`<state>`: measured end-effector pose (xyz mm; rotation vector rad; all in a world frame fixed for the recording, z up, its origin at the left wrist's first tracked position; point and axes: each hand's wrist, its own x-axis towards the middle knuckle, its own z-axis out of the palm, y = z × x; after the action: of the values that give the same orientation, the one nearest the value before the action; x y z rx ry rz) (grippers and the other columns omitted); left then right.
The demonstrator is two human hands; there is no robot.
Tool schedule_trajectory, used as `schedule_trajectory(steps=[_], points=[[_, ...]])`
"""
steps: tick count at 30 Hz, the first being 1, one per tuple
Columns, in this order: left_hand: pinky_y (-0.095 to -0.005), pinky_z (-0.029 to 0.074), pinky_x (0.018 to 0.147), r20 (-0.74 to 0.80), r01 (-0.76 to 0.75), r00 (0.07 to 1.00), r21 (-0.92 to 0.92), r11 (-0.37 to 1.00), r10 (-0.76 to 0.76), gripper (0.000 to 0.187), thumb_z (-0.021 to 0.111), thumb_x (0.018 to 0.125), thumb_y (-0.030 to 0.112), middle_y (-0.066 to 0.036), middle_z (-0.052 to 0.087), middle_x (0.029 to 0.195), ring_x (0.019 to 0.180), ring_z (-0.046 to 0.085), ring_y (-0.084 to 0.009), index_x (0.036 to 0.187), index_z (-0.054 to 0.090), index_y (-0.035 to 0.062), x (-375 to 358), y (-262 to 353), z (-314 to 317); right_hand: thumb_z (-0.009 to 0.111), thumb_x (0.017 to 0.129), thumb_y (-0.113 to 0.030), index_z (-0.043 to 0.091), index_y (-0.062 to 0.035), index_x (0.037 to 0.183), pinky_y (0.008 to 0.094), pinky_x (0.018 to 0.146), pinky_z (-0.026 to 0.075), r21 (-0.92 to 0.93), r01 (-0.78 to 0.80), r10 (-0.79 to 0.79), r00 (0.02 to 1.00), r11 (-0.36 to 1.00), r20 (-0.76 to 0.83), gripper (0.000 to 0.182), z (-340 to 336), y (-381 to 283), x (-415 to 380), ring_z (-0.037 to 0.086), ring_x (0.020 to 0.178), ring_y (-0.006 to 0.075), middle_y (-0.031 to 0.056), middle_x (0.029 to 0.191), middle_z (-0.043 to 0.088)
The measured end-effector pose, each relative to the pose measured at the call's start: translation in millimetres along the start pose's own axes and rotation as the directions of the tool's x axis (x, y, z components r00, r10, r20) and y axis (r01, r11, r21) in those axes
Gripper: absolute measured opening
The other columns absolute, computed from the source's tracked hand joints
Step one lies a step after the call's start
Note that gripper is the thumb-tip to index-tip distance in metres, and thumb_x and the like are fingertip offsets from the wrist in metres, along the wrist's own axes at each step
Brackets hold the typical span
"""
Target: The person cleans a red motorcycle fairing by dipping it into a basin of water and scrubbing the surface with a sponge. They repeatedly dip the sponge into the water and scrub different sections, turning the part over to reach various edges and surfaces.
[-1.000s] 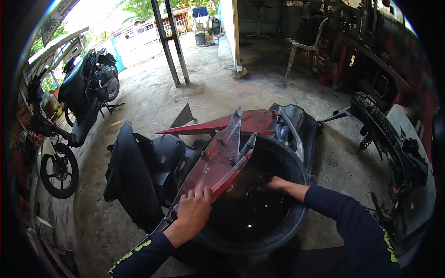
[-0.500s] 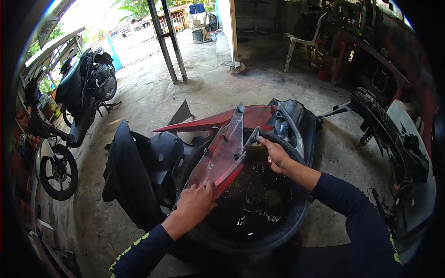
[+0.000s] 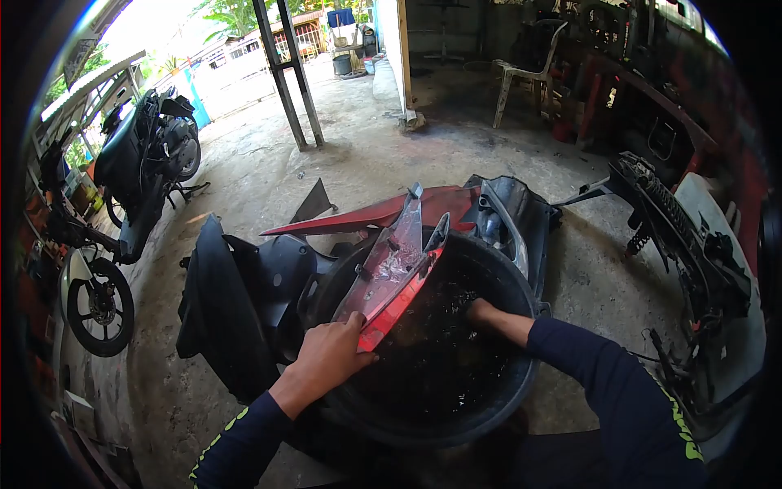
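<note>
My left hand (image 3: 332, 352) grips the lower end of a red motorcycle fairing panel (image 3: 397, 303), thumb on top. The panel leans across a round black tub (image 3: 436, 438), with its inner, wet-looking side partly turned up. Dark water (image 3: 432, 371) fills the tub. My right hand (image 3: 486, 312) is dipped into this water to the right of the panel, apart from it. Its fingers are under the surface, so whether they hold anything is hidden.
Another red panel (image 3: 358, 215) lies beyond the tub. Black body panels (image 3: 220, 306) stand at its left, and a grey-black one (image 3: 529, 220) at its right. A motorcycle (image 3: 147, 155) is parked at left. A frame with a spring (image 3: 652, 196) and a chair (image 3: 525, 75) stand at right.
My right hand has left the panel's upper end, where it held a flat dark olive piece, and gone down into the water. My left hand keeps its hold on the panel.
</note>
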<state>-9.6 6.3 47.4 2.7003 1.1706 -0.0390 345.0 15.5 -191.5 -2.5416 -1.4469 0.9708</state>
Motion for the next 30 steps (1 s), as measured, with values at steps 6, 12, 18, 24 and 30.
schedule_trajectory(steps=[6,12,18,24,30], points=[[-0.0512,0.056,0.077,0.005,0.004,1.0,-0.025,1.0,-0.004,0.058,0.085,0.081,0.042,-0.021,0.073,0.091,0.091,0.072,-0.0412,0.111,0.058,0.0008,2.6,-5.9,-0.1,0.06,0.1,-0.01,0.067,-0.0053,0.118,0.0513,0.076,0.066,0.931,0.078,-0.318,0.947,0.355,0.042,0.021,-122.8,-65.5,-72.3,0.071,0.096,0.0244,0.0065,0.107,0.071],[-0.052,0.055,0.081,-0.014,0.041,0.999,-0.124,0.991,-0.043,0.07,0.085,0.077,0.05,-0.025,0.072,0.09,0.088,0.071,-0.0451,0.118,0.059,-0.0001,-0.6,-14.7,-6.2,0.065,0.08,-0.015,0.052,-0.0048,0.146,0.0533,0.082,0.058,-0.063,0.788,-0.688,0.492,0.612,-0.534,0.068,-149.3,-81.9,-92.9,0.072,0.089,0.0441,0.0298,0.095,0.072],[-0.0529,0.055,0.078,-0.016,0.033,0.999,-0.195,0.98,-0.037,0.068,0.085,0.076,0.05,-0.026,0.071,0.089,0.087,0.07,-0.0462,0.116,0.059,0.0005,-3.3,-17.0,-7.4,0.066,0.078,-0.014,0.021,-0.0064,0.165,0.055,0.077,0.058,-0.367,0.621,-0.714,0.661,0.693,-0.231,0.098,-135.3,-90.0,-118.2,0.071,0.076,0.0465,0.0271,0.077,0.069],[-0.052,0.055,0.08,-0.015,0.046,0.999,-0.207,0.977,-0.05,0.069,0.086,0.076,0.049,-0.026,0.071,0.09,0.088,0.07,-0.046,0.118,0.06,-0.0001,-3.8,-15.4,-10.9,0.068,0.078,-0.014,0.02,-0.0028,0.165,0.0535,0.069,0.059,-0.469,0.658,-0.8,0.556,0.589,-0.225,0.1,-125.7,-95.1,-125.9,0.071,0.069,0.0431,0.0239,0.071,0.069],[-0.0512,0.056,0.08,-0.014,0.061,0.998,-0.247,0.967,-0.067,0.07,0.087,0.075,0.047,-0.027,0.071,0.09,0.088,0.07,-0.0463,0.118,0.061,-0.0005,-3.6,-12.7,-12.7,0.069,0.079,-0.014,0.025,-0.0049,0.164,0.0492,0.061,0.059,-0.449,0.754,-0.873,0.459,0.48,-0.165,0.097,-111.2,-99.9,-144.1,0.072,0.063,0.0363,0.0172,0.069,0.069]])
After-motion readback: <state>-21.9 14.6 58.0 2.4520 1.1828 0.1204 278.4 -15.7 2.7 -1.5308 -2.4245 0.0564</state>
